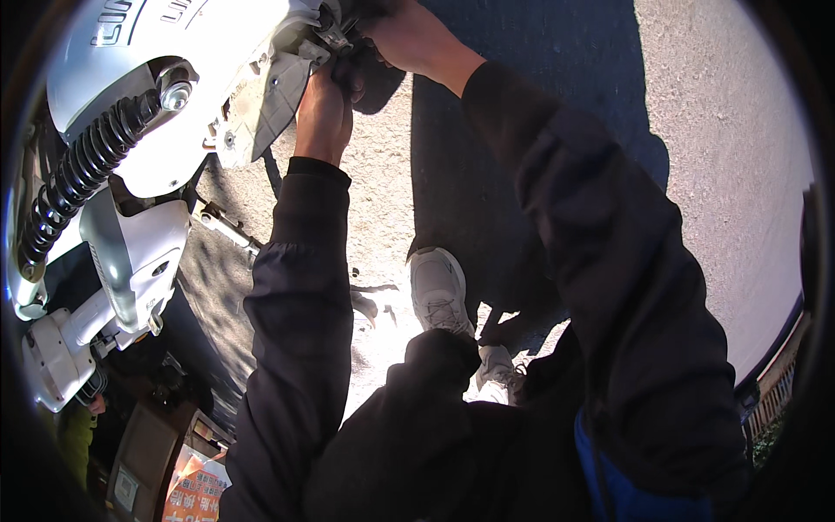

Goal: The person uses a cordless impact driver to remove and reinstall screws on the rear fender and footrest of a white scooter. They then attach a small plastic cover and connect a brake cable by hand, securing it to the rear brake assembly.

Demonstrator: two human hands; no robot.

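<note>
My left hand (323, 113) reaches up under the tail of a white scooter (122, 61), its fingers curled against a grey plastic bracket (265, 104) and a black flap (381, 85). At the top edge, my right hand (407, 35) closes over the top of the same black flap, next to a small metal fitting (329, 30). The fingertips of both hands are hidden behind these parts. Dark sleeves cover both forearms.
A black coil shock absorber (83, 170) runs down the scooter's left side above white engine covers (130, 252). A metal stand bar (228, 228) lies on the concrete ground (739, 130). My white shoes (439, 291) stand below. An orange packet (196, 491) and a brown box (143, 452) sit lower left.
</note>
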